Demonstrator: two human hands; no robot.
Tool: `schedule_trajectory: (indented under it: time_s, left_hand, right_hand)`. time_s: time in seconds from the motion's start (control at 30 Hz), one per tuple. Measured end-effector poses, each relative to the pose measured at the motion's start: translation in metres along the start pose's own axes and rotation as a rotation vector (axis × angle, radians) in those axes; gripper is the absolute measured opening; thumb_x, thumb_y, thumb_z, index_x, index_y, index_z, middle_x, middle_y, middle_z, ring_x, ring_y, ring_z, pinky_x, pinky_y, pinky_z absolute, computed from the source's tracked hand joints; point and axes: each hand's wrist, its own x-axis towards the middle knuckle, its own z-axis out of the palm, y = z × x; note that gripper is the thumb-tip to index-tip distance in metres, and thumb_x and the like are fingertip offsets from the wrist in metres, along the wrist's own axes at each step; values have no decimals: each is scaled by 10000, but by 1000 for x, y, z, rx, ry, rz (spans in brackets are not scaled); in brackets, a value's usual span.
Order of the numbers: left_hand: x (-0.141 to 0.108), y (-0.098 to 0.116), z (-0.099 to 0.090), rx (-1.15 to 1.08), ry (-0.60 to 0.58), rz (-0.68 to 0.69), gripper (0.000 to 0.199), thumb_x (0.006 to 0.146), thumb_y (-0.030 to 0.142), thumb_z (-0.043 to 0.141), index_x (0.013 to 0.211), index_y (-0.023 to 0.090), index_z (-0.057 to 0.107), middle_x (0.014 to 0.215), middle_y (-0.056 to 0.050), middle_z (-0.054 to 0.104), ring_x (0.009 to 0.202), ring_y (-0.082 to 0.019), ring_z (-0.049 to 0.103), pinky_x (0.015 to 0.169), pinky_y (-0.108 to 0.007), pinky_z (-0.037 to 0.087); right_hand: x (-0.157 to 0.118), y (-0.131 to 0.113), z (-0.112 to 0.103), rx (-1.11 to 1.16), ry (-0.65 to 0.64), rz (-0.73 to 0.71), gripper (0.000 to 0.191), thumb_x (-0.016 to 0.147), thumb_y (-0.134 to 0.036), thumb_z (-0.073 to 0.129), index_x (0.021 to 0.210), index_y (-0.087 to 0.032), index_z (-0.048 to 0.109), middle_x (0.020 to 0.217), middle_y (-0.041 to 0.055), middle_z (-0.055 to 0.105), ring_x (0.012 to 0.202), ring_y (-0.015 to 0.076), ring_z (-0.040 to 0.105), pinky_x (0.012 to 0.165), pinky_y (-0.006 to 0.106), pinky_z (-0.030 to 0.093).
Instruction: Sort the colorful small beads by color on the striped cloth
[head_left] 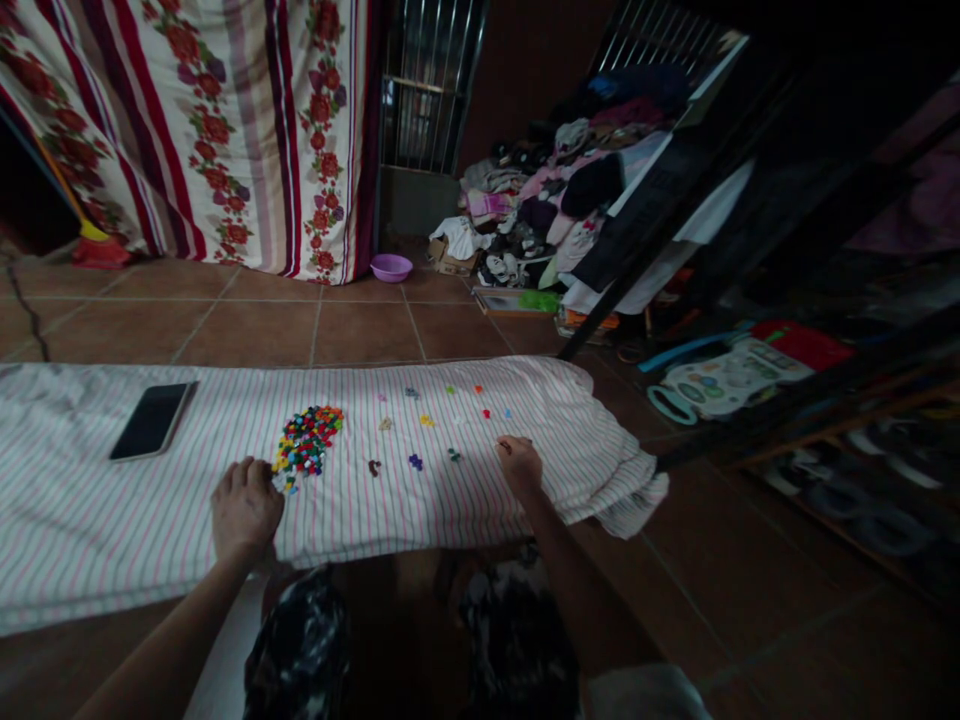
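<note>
A pile of small multicoloured bead-like pieces [309, 440] lies on a striped cloth [337, 520]. My left hand [246, 505] rests on the cloth at the pile's near left edge, fingers bent loosely and apart. To the right, small groups sorted by colour lie in rough rows, among them purple pieces [415, 461], dark green pieces [454, 455], brown pieces [374, 467], yellow pieces [427, 421] and red pieces [486, 413]. Just right of the dark green ones, my right hand [520, 466] is closed in a pinch at the cloth; what its fingertips hold is too small to name.
A phone [153, 421] lies on the cloth at left. Beyond the cloth-covered surface are a tiled floor [367, 325], a purple basin [391, 267], a floral curtain [255, 130] and heaped clothes [555, 190]. A dark post [600, 320] stands near the right end.
</note>
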Motion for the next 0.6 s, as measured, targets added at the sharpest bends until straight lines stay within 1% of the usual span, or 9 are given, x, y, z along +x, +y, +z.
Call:
schedule_trajectory:
  time_s: [0.13, 0.27, 0.37, 0.5, 0.6]
  left_hand:
    - [0, 0, -1, -1, -13, 2, 301, 895, 195, 372, 1029, 118, 631, 1141, -159, 633, 1120, -294, 548, 935, -424, 437]
    - [0, 2, -2, -8, -14, -9, 300, 895, 198, 373, 1036, 127, 628, 1150, -158, 632, 1128, -297, 547, 929, -437, 441]
    - [-1, 2, -2, 0, -18, -18, 296, 896, 207, 377, 1038, 135, 626, 1165, -155, 631, 1143, -299, 545, 938, -438, 439]
    - [-1, 1, -1, 23, -26, -5, 310, 902, 211, 364, 1052, 131, 624, 1190, -153, 631, 1169, -303, 538, 964, -423, 426]
    - [-1, 1, -1, 31, -30, 0, 320, 909, 211, 349, 1055, 129, 621, 1194, -154, 629, 1161, -301, 540, 957, -417, 426]
  right_hand:
    - [-3, -3, -4, -15, -33, -44, 217, 843, -181, 528, 843, -164, 744, 839, 80, 708, 832, 192, 603, 796, 265, 424]
    - [-10, -15, -3, 4, -76, -112, 226, 860, -164, 518, 872, -162, 744, 870, 84, 709, 850, 190, 613, 799, 263, 430]
    - [-15, -24, 0, -23, -123, -150, 218, 850, -142, 526, 866, -164, 742, 870, 87, 703, 860, 194, 611, 805, 270, 431]
    - [-19, -28, 2, -31, -127, -127, 220, 830, -128, 534, 899, -172, 738, 906, 83, 708, 894, 193, 613, 835, 275, 437]
    - [-21, -27, 1, 11, -129, -109, 242, 808, -136, 535, 937, -179, 734, 944, 85, 713, 916, 195, 619, 848, 278, 453]
